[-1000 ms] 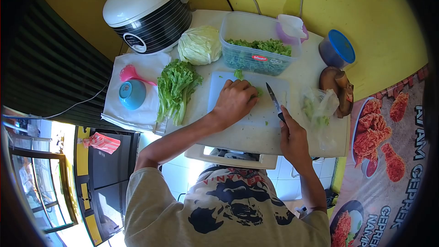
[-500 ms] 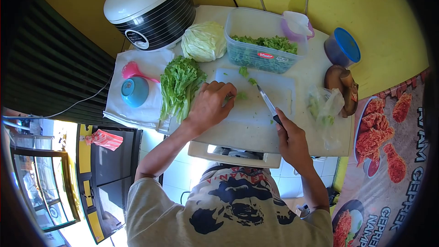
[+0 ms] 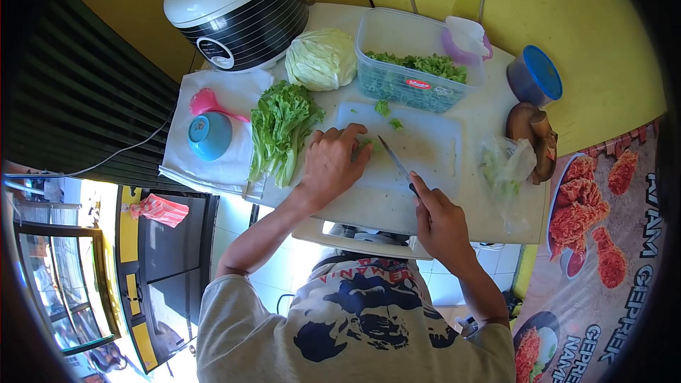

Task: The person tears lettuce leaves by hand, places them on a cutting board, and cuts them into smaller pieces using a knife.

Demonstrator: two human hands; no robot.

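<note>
My right hand (image 3: 443,227) is wrapped round the dark handle of a kitchen knife (image 3: 395,159), its blade pointing up and left over the white cutting board (image 3: 425,128). My left hand (image 3: 333,163) rests at the board's left side, fingers curled. A small piece of lettuce (image 3: 367,143) shows between its thumb and index finger, mostly hidden. Two cut lettuce bits (image 3: 383,108) lie on the board beyond the knife tip. Just left of that hand is a bunch of leaf lettuce (image 3: 282,124).
Behind the board stand a clear plastic container (image 3: 415,98) of cut lettuce and a cabbage (image 3: 320,60). A rice cooker (image 3: 248,35) occupies the back left. An upturned blue bowl (image 3: 209,137) and pink ladle (image 3: 206,101) lie left; a plastic bag (image 3: 504,163) and blue-lidded tub (image 3: 535,74) lie right.
The knife has drawn back toward me and left, its tip moving away from the cut lettuce bits. My left hand stays by the board with its fingers slightly shifted.
</note>
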